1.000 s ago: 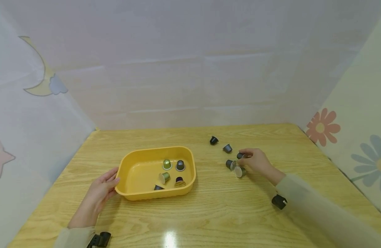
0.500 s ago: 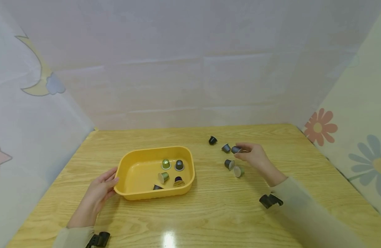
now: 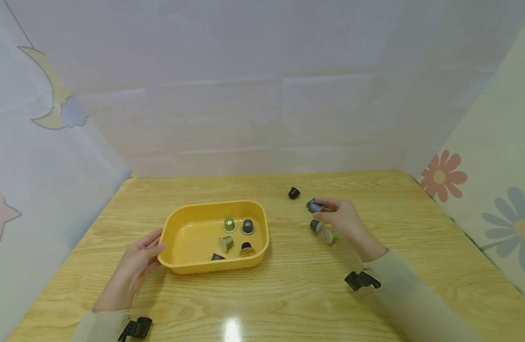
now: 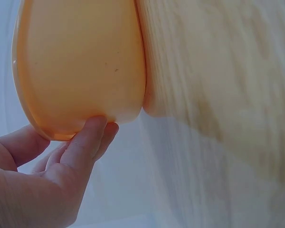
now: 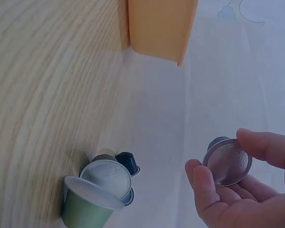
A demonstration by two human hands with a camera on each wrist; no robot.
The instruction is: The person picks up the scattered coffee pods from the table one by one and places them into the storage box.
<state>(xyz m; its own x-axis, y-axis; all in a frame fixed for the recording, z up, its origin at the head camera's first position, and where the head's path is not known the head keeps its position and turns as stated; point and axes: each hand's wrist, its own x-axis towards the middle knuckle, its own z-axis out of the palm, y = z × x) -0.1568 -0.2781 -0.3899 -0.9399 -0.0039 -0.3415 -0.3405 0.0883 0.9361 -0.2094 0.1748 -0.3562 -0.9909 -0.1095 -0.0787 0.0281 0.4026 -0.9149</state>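
With the thumb over its rim and fingers against the outside wall, my left hand (image 3: 134,263) grips the left end of a yellow tray (image 3: 215,269). My right hand (image 3: 342,219) pinches a blue-grey coffee capsule (image 5: 228,162) between thumb and fingers, foil lid facing the wrist camera. The right wrist view shows it held up off the table. In the head view it overlaps another grey capsule (image 3: 310,203). Nearer on the table lie a dark capsule (image 3: 315,226) and a pale green capsule (image 3: 330,236), close together. A black capsule (image 3: 294,193) lies farther back.
Inside the tray are a shiny green capsule (image 3: 230,224), a grey capsule (image 3: 247,226), a light green one, a purple one (image 3: 247,249) and a dark one partly hidden by the front wall. Pale cloth walls (image 3: 262,114) enclose the wooden table (image 3: 288,294).
My right hand has lifted the blue-grey capsule from beside the green one and carried it left and slightly back. The left hand and tray have stayed in place.
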